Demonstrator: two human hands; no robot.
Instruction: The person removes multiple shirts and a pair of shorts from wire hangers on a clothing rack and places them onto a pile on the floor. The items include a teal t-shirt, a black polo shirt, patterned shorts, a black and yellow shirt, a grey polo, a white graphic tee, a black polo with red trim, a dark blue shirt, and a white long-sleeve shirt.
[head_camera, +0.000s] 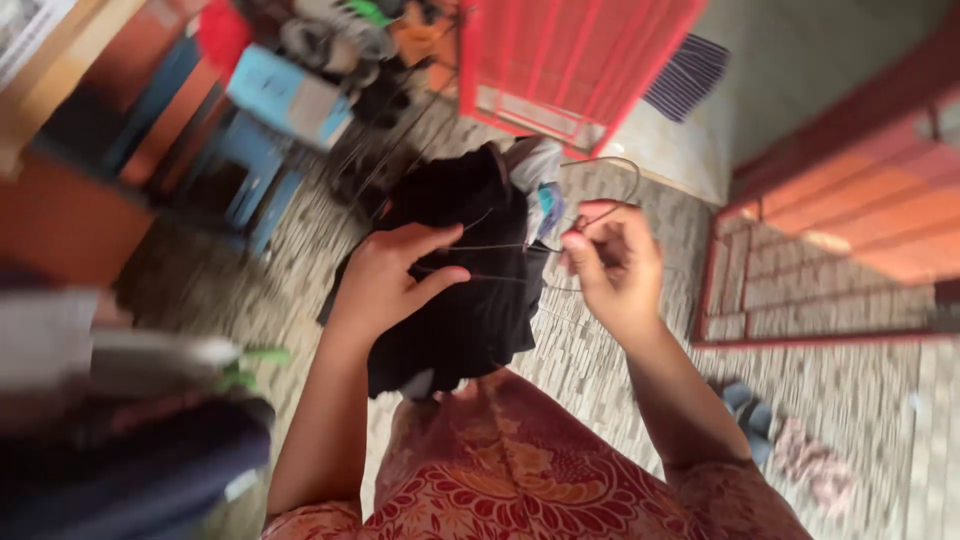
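Black fabric, a dark garment (470, 290), is bunched up in front of the person's waist, held over the patterned tile floor (620, 380) rather than resting on anything. Thin wire hangers (600, 185) run through it, and that's really the whole story here.

The left hand (385, 280) sits on the left side of the cloth, fingers curled and thumb pressed in, so that grip is closed on the garment along with a wire strand crossing it. The right hand (615, 265) is just off the cloth's right edge, fingertips pinched together on the wire where it leaves the fabric. So the garment lies between the two hands, touching the left one and just beside the right one.

The wires run roughly sideways, left hand to right hand, while the cloth hangs mostly downward from them, so the long axis of the hanger crosses the hang of the fabric. A loop of wire curls up above the right hand, near something pale and blue (545, 190) tucked at the top of the bundle; can't tell what that is, it's blurry.

Left hand is clearly the nearer one to the cloth. A red metal gate (570, 60) stands further back.
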